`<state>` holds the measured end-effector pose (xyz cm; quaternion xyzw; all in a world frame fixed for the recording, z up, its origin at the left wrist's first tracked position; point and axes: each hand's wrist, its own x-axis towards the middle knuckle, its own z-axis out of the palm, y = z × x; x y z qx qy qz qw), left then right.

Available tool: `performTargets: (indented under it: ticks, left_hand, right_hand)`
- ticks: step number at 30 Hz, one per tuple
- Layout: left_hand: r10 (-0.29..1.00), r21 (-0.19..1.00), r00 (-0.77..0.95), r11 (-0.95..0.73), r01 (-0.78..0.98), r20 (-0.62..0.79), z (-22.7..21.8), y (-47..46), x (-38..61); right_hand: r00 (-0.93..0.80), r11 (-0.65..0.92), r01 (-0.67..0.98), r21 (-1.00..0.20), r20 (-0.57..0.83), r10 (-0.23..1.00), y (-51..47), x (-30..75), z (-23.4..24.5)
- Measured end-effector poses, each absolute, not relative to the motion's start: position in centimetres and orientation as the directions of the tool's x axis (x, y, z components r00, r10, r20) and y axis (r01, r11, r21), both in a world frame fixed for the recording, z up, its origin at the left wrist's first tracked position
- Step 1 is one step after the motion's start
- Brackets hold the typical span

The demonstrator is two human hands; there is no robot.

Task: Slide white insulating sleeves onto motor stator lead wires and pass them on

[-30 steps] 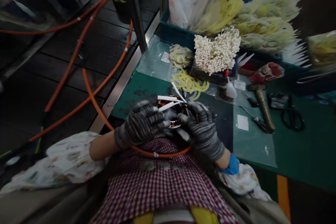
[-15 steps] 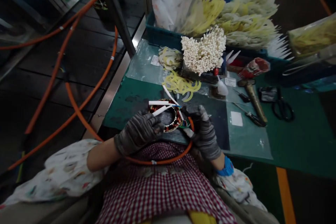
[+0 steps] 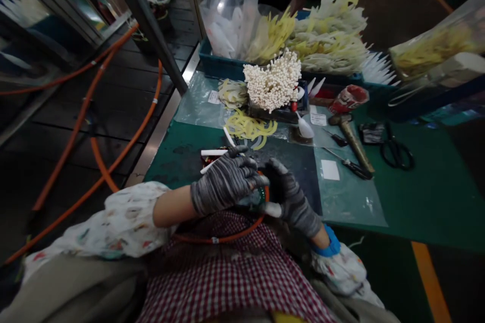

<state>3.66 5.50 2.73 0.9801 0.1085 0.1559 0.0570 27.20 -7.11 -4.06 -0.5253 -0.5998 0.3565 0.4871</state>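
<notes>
A ring-shaped wound stator with copper-coloured windings [image 3: 207, 162] lies on the table's near edge, mostly hidden under my left hand [image 3: 227, 176]. White sleeves [image 3: 214, 152] stick out from it. In a grey striped glove, my left hand reaches across it, fingers stretched rightward to the end of an orange cable [image 3: 242, 232]. Green wires [image 3: 261, 194] show just below the fingertips. My right hand [image 3: 295, 199], gloved the same way, stands beside the cable end with thumb and fingers apart. Between the two hands is something dark that I cannot make out.
Behind lie yellow curved strips [image 3: 252, 126] and a bundle of white-tipped sticks [image 3: 271, 81]. A teal bin [image 3: 223, 66] holds bagged strips. To the right are a hammer [image 3: 354, 141], a screwdriver [image 3: 356, 169] and scissors [image 3: 396, 154]. Orange cables [image 3: 125, 154] cross the floor at left.
My left hand has moved rightward over the stator and now covers most of it, its fingers closer to my right hand. My right hand has hardly moved. The view has shifted slightly.
</notes>
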Motion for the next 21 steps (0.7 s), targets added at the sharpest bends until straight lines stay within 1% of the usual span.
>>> performTargets:
  ticks: [1, 2, 3, 4, 5, 6, 7, 9, 10, 12, 13, 14, 16, 18, 19, 20, 21]
  left_hand:
    - [0.263, 0.260, 0.922, -0.947, 0.191, 0.283, 3.0, 6.2, 3.4]
    - [0.285, 0.381, 0.923, -0.908, 0.173, 0.261, 3.4, 6.8, 3.1]
    - [0.286, 0.490, 0.930, -0.860, 0.142, 0.233, 3.7, 7.5, 3.0]
    - [0.270, 0.578, 0.942, -0.809, 0.109, 0.199, 4.0, 8.0, 2.9]
    - [0.253, 0.639, 0.953, -0.764, 0.091, 0.168, 4.2, 8.5, 3.0]
    - [0.247, 0.673, 0.958, -0.735, 0.086, 0.147, 4.4, 8.8, 3.2]
    - [0.258, 0.683, 0.957, -0.724, 0.099, 0.134, 4.4, 8.9, 3.3]
    - [0.313, 0.653, 0.937, -0.744, 0.139, 0.157, 4.3, 8.8, 3.5]
    - [0.340, 0.624, 0.921, -0.767, 0.154, 0.191, 4.2, 8.5, 3.4]
    - [0.383, 0.548, 0.881, -0.816, 0.183, 0.277, 4.1, 7.5, 3.0]
    - [0.393, 0.500, 0.859, -0.843, 0.196, 0.327, 4.0, 6.8, 2.8]
    - [0.391, 0.446, 0.840, -0.871, 0.206, 0.377, 3.9, 6.0, 2.5]
    - [0.378, 0.330, 0.816, -0.911, 0.245, 0.438, 3.5, 4.2, 2.2]
    - [0.372, 0.233, 0.803, -0.927, 0.293, 0.467, 2.6, 2.5, 2.4]
    - [0.386, 0.204, 0.792, -0.922, 0.328, 0.473, 2.1, 1.7, 2.6]
    - [0.411, 0.189, 0.779, -0.911, 0.365, 0.474, 1.5, 1.1, 2.8]
    - [0.431, 0.182, 0.766, -0.901, 0.394, 0.477, 1.0, 0.7, 3.1]
  right_hand:
    - [0.021, 0.261, 0.337, -0.905, 0.284, 0.959, -7.5, 27.0, -3.2]
    - [-0.005, 0.293, 0.373, -0.880, 0.314, 0.949, -7.8, 26.7, -2.3]
    - [-0.041, 0.289, 0.389, -0.875, 0.297, 0.954, -8.0, 26.3, -1.4]
    - [-0.075, 0.248, 0.388, -0.888, 0.238, 0.968, -8.0, 25.9, -0.5]
    - [-0.099, 0.192, 0.381, -0.904, 0.167, 0.981, -8.0, 25.4, 0.3]
    - [-0.106, 0.136, 0.377, -0.916, 0.103, 0.989, -7.9, 25.1, 1.0]
    - [-0.100, 0.090, 0.374, -0.923, 0.056, 0.993, -7.7, 24.8, 1.6]
    - [-0.079, 0.000, 0.367, -0.930, -0.031, 0.996, -7.5, 24.6, 2.5]
    - [-0.069, -0.042, 0.369, -0.929, -0.072, 0.995, -7.5, 24.7, 2.9]
    - [-0.053, -0.066, 0.401, -0.914, -0.095, 0.994, -7.6, 25.0, 3.2]
    - [-0.049, -0.033, 0.432, -0.901, -0.060, 0.997, -7.8, 25.1, 3.2]
    - [-0.049, 0.034, 0.467, -0.883, 0.012, 0.999, -8.0, 25.2, 3.0]
    - [-0.044, 0.209, 0.537, -0.818, 0.220, 0.975, -8.5, 25.3, 2.4]
    - [-0.047, 0.348, 0.599, -0.721, 0.402, 0.915, -9.0, 25.2, 1.6]
    - [-0.047, 0.383, 0.621, -0.684, 0.455, 0.889, -9.1, 25.0, 1.3]
    - [-0.031, 0.390, 0.630, -0.672, 0.480, 0.877, -9.0, 24.8, 1.1]
    - [0.016, 0.374, 0.624, -0.686, 0.490, 0.872, -8.7, 24.4, 0.9]
